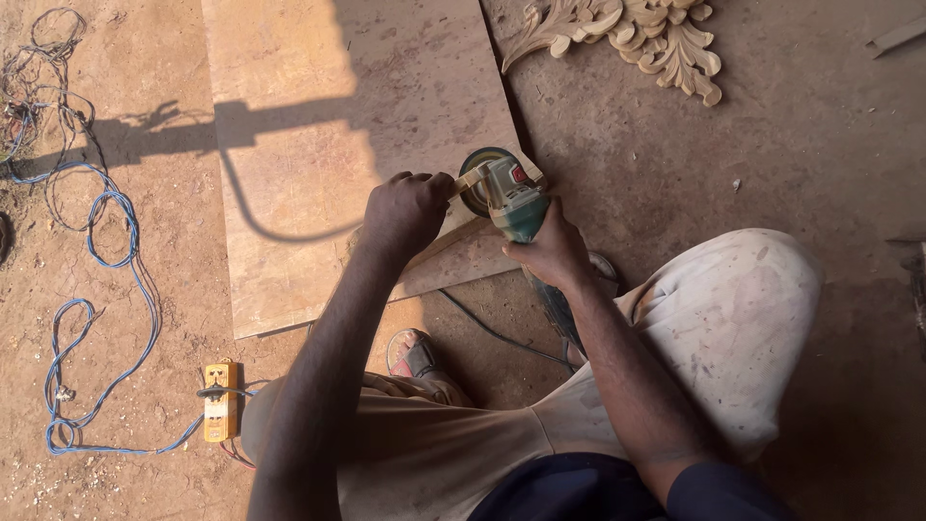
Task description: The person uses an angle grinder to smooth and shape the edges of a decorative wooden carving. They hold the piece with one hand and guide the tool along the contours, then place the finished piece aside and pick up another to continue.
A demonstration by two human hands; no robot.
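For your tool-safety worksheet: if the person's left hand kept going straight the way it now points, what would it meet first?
Most likely the grinder's round disc. The left hand points right, its fingers already at the side handle beside the disc on the wooden board. Depth is unclear.

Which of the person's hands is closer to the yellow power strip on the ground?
Left. The left hand is over the wooden board, up and right of the yellow power strip. The right hand grips the green grinder, farther right.
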